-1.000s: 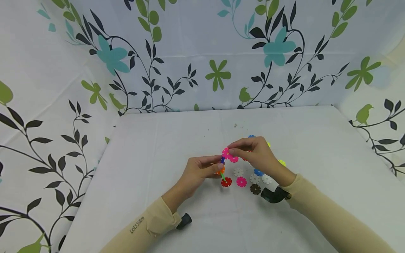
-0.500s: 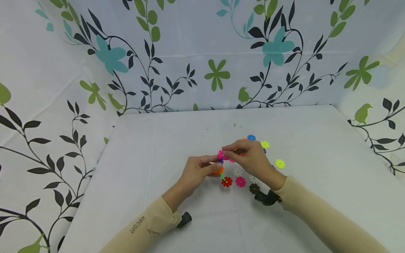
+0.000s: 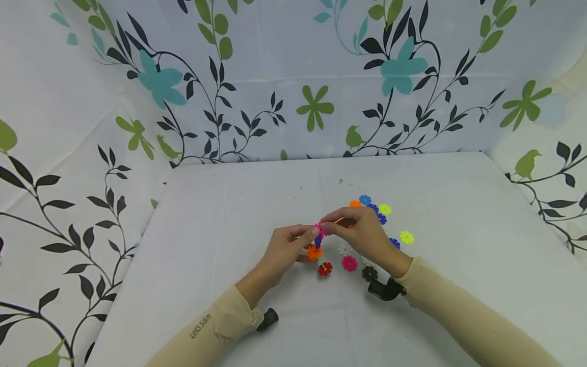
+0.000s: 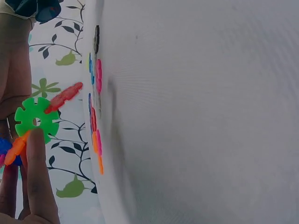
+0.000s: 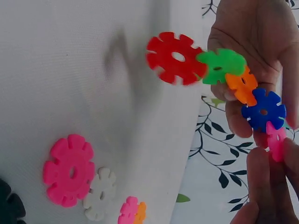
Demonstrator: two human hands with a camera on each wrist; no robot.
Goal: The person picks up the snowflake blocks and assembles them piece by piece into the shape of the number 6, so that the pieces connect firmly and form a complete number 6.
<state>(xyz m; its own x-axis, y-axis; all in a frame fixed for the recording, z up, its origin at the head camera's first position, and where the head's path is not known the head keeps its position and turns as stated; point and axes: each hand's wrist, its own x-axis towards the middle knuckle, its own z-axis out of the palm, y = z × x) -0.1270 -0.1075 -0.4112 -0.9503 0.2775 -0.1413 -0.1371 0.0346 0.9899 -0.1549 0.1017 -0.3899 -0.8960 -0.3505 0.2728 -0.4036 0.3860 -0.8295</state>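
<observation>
A chain of notched plastic discs hangs between my hands over the table. In the right wrist view it runs from a red disc (image 5: 161, 58) through a green disc (image 5: 229, 60), an orange disc (image 5: 240, 88) and a blue disc (image 5: 254, 114) to a pink disc (image 5: 276, 147). My left hand (image 3: 285, 251) holds the chain near its blue end, with thumb and fingers around it. The thumb and fingertips of my right hand (image 3: 367, 235) pinch the pink disc, whose edge meets the blue one. In the left wrist view, a finger crosses the green disc's lower edge.
Loose discs lie under and beyond the right hand: a pink one (image 3: 349, 263), a dark brown one (image 3: 369, 273), a yellow one (image 3: 406, 237), a light blue one (image 3: 365, 199) and several more. The white table (image 3: 220, 204) backs onto a leaf-patterned cloth (image 3: 266, 61).
My right hand has moved left and slightly down with the pink disc, close against the left hand. The left fingers have shifted up the chain, exposing the orange disc, and the red end hangs slightly lower.
</observation>
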